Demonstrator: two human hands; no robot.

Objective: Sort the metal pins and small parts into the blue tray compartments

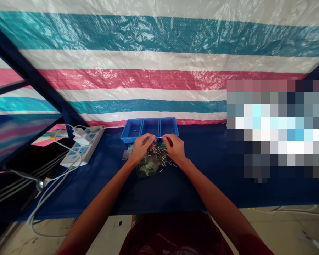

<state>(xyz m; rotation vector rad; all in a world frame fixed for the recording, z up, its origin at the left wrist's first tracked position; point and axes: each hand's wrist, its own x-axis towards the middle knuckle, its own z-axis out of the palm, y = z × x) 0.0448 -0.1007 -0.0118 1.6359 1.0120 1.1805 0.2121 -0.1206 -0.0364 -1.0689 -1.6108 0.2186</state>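
Both hands are raised over a pile of small metal pins on the dark blue table. Between the fingertips of my left hand and my right hand runs a thin metal pin; each hand pinches near one end of it. Behind them stand three blue bins side by side; the left one holds a small thin piece. A clear plastic bag with greenish contents lies below my left hand. My fingers partly hide the pile.
A white power strip with a plugged-in adapter and loose white cables lies at the left of the table. A striped plastic sheet hangs behind. Pixelation hides the right side.
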